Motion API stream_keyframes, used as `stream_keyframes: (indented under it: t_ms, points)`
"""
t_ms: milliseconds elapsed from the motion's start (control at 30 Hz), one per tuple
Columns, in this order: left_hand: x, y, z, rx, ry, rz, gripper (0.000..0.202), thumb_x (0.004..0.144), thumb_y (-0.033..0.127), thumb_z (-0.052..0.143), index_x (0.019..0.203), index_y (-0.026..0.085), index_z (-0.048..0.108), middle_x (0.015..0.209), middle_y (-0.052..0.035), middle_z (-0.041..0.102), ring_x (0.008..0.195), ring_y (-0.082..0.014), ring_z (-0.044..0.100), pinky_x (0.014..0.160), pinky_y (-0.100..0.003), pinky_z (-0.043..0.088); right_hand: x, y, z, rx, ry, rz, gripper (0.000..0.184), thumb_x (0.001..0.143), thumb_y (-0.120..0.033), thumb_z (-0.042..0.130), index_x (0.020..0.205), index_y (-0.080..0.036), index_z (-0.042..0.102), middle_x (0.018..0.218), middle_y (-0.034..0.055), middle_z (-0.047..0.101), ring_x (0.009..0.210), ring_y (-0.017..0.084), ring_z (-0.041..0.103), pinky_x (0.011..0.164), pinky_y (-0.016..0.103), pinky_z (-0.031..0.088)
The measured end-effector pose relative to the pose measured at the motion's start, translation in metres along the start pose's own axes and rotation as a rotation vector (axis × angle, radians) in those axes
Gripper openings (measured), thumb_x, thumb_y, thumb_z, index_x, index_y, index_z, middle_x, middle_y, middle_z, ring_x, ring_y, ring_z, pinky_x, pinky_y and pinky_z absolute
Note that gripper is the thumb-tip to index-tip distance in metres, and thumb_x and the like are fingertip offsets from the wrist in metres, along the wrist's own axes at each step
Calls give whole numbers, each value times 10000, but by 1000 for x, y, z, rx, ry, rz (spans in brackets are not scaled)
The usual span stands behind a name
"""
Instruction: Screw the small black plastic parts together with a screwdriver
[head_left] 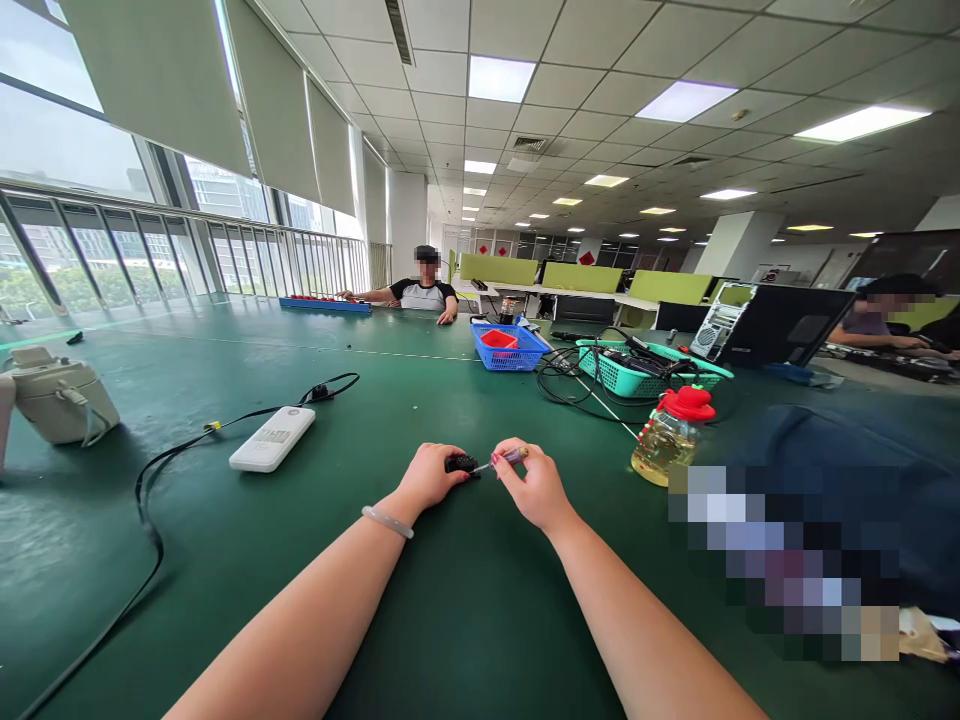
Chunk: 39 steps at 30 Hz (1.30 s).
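Low over the green tabletop (pixel 480 620), my left hand (pixel 429 478) is closed around a small black object (pixel 459 463) whose kind I cannot make out. A pale bracelet (pixel 387 522) circles that wrist. My right hand (pixel 538 492) pinches a small screwdriver (pixel 513 456) by its purplish handle. Its thin metal shaft points left, and the tip is at the right end of the black object. Whether the tip sits in a screw is too small to tell.
To the left lie a white power bank (pixel 273 440) and a black cable (pixel 150 500). Rightward stand a red-lidded bottle (pixel 669 440), a green basket (pixel 622 375) with cables, and a blue basket (pixel 510 352). A person (pixel 425 292) sits across the table.
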<state>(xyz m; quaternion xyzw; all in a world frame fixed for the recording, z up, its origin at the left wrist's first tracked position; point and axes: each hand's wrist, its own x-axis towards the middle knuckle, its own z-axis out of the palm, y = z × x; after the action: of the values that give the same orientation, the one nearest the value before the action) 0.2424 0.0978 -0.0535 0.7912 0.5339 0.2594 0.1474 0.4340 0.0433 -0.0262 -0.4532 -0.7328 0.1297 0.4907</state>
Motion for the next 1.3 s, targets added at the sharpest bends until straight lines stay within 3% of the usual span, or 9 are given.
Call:
stream_keyframes:
  t_ms: [267,433,533,667,833,933,1033,1167,1300]
  points:
    - [-2,1,-1,-2,-1,4,354,753,286,696,1102,223,707,1119,-74,706,1135,-283,573,1002,-382,447,-1,3,4,-121,-81,-15,172,881,-330,496,824,-270,647,737,14,673,750,212,581,729,310,428]
    - [-2,1,0,-10,-6,-3,403,765,272,682,1162,204,678,1145,-76,698,1140,-278,562,1006,-377,441,0,-4,2,-158,-142,-127,135,867,-272,547,840,-273,680,689,-10,685,628,169,555,754,315,396]
    - [-2,2,0,-11,-7,-12,398,764,242,668,1162,216,677,1141,-60,699,1139,-262,563,1001,-354,442,-1,-10,3,-191,-260,-217,101,850,-239,592,822,-250,688,730,-12,710,624,145,562,768,306,379]
    - [-2,3,0,-3,-7,-30,390,754,187,644,1140,225,688,1114,-48,708,1139,-250,562,1003,-338,438,-6,-16,11,-351,-470,-247,18,813,-248,652,811,-231,656,670,-19,678,603,144,546,676,270,366]
    - [-2,4,0,3,-4,-40,404,748,168,636,1144,228,684,1101,-46,713,1112,-247,572,985,-337,448,-12,-19,24,-493,-613,-255,112,770,-320,712,779,-238,636,667,-8,673,592,160,538,605,266,322]
    - [-1,3,1,4,-3,-39,404,753,172,632,1150,229,679,1104,-43,714,1105,-247,575,980,-339,450,-12,-17,24,-446,-561,-251,98,779,-303,694,791,-237,621,653,-14,661,578,151,523,612,263,327]
    - [0,2,1,3,-9,-33,392,763,193,638,1150,234,678,1110,-38,715,1098,-248,579,975,-339,450,-9,-11,19,-322,-418,-200,74,829,-283,608,773,-236,600,637,-20,639,565,141,512,608,254,341]
    - [0,2,0,5,-25,-30,380,767,242,665,1147,235,678,1118,-43,710,1081,-253,583,962,-347,456,-3,6,12,23,-217,40,242,909,-376,454,757,-234,578,553,-29,568,503,132,496,529,237,361]
    - [0,1,0,7,-35,-38,363,776,257,665,1139,242,677,1094,-44,711,1083,-257,577,955,-357,456,2,23,13,331,-149,222,280,848,-480,516,751,-221,561,573,-23,569,447,121,472,477,242,386]
